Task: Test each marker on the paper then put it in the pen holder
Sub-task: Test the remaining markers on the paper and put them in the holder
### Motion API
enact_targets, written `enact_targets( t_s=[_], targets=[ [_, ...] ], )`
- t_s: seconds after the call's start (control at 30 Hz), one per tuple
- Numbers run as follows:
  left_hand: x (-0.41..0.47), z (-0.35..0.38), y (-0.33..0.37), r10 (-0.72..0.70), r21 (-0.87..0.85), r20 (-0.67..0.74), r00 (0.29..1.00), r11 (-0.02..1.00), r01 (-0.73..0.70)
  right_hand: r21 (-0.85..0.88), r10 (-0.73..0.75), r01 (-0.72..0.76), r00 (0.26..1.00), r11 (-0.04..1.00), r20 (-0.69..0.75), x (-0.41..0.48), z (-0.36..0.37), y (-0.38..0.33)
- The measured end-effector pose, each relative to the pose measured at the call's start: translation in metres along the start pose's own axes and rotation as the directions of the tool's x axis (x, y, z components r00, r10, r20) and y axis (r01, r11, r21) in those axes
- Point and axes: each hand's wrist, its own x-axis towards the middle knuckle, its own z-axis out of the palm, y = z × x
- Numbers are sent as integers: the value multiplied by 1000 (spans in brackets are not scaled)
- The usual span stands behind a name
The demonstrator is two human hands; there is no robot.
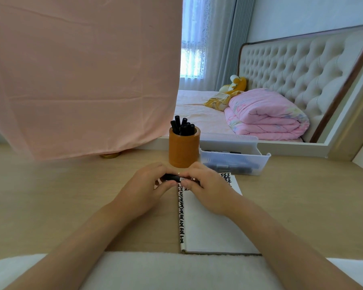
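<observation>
A black marker [173, 178] lies level between both hands, just above the top of the paper. My left hand [147, 190] grips its left end and my right hand [205, 188] grips its right end; the fingers hide most of it. The white paper [209, 227] lies on the desk under my right wrist, with black characters down its left edge and at its top right. Behind the hands stands an orange-brown pen holder [183, 150] with several black markers [182, 127] upright in it.
A clear plastic bin [260, 164] holding more black markers sits right of the holder. A pink cloth [82, 76] hangs down to the desk at the left. A mirror behind the desk shows a bed. A white fabric edge runs along the desk's near side.
</observation>
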Motion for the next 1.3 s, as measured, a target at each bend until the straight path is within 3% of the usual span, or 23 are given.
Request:
enact_targets(
  t_s=[0.13,0.3,0.4,0.67,0.87,1.0,1.17,1.3],
  targets=[
    [8,-2,-2,-75,43,-21,997,996,76,-4,40,-40,996,999,-81,4,-10,1],
    [55,-11,-4,-130,-18,-214,968,991,129,314,241,-152,933,937,-266,26,-37,3],
    [89,-10,-5,-249,-52,-285,926,968,244,369,327,-200,888,908,-324,48,-57,3],
    [138,18,-18,-400,-273,-168,901,897,347,373,341,-160,801,914,-493,110,-90,16],
    [141,27,-37,-404,-298,-115,907,885,357,238,282,-197,866,951,-412,134,-80,32],
    [144,31,-39,-358,-347,-192,914,896,278,71,324,-316,923,946,-205,144,-71,46],
    [145,32,-42,-298,-356,-263,918,914,195,-149,334,-358,929,922,-159,153,-67,53],
    [144,32,-43,-295,-351,-269,917,917,192,-76,348,-344,936,936,50,159,-77,52]
  ],
)
